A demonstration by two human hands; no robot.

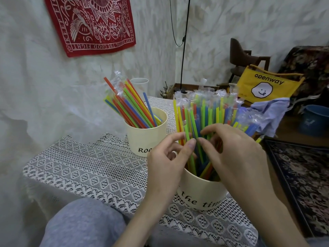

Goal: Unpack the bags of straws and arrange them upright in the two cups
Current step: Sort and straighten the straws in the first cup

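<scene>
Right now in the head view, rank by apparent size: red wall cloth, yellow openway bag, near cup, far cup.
1. Red wall cloth
2. Yellow openway bag
3. Near cup, partly because it is nearer
4. Far cup

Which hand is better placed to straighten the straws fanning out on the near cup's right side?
Probably the right hand: it already lies among the wrapped multicoloured plastic straws on that side of the near cream cup. The left hand pinches green straws at the cup's left rim.
</scene>
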